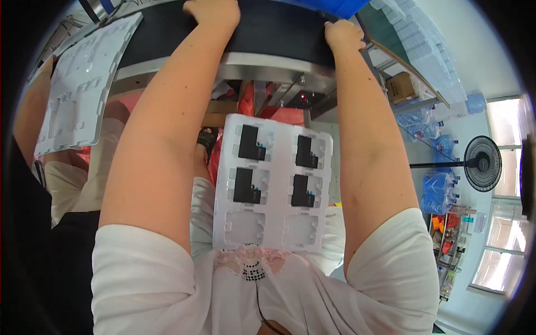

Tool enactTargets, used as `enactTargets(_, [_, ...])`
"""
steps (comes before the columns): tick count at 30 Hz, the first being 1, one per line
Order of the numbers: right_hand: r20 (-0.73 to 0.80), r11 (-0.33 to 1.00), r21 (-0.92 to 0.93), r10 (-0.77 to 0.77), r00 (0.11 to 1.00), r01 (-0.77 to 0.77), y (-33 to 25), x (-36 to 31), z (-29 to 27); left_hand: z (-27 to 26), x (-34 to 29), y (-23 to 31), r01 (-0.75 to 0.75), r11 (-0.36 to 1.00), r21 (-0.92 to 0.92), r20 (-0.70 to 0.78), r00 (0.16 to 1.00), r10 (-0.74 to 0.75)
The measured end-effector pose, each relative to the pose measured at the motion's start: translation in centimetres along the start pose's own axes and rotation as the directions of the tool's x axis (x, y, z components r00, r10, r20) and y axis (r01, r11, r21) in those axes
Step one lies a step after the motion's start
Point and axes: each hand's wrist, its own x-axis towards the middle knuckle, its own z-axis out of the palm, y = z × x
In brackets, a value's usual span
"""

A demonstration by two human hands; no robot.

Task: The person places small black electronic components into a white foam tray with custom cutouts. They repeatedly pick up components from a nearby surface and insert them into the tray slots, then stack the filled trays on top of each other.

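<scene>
Both my arms reach forward over a black conveyor belt (273,28). My left hand (215,12) is at the top edge of the view above the belt, its fingers mostly cut off. My right hand (344,37) is at the belt's right, just below a blue bin (338,5). Its fingers are curled, with a bit of yellow beside them; what they hold is hidden. Between my forearms, on my lap, a white plastic tray (277,192) leans. Several black L-shaped parts (247,186) sit in its upper and middle pockets; the two nearest pockets are bare.
At the left, another person's arm (33,117) is beside a large white moulded tray (78,84). The belt's metal frame (268,64) runs across in front of me. Stacked white trays (419,44), a cardboard box (401,87) and a black fan (483,163) are at the right.
</scene>
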Motion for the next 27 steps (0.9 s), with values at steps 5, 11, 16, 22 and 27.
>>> enactTargets(5, [-0.403,0.789,0.540,-0.064,0.913,0.294,5.6,-0.5,0.3,-1.0,-3.0,1.0,-0.028,0.946,-0.321,-0.176,0.984,-0.031])
enactTargets(11, [0.218,0.365,0.929,-0.404,0.889,-0.062,12.8,-16.4,-12.1,-10.4,-19.1,-5.3,0.126,0.355,-0.926,0.272,0.875,0.400])
enactTargets(16, [0.670,0.606,0.734,-0.576,0.468,-0.306,17.9,-27.3,-12.8,-11.4,-30.1,-9.7,0.392,0.528,-0.753,0.656,0.496,0.568])
enactTargets(22, [0.527,0.684,0.722,-0.643,0.556,0.107,19.9,-35.3,-9.5,-7.8,-36.6,-10.9,-0.082,0.547,-0.833,0.370,0.653,0.661])
enactTargets(27, [0.212,0.698,0.592,-0.617,0.758,0.402,20.7,-40.8,-10.3,-8.4,-39.1,-10.3,-0.267,0.659,-0.704,0.228,0.793,0.565])
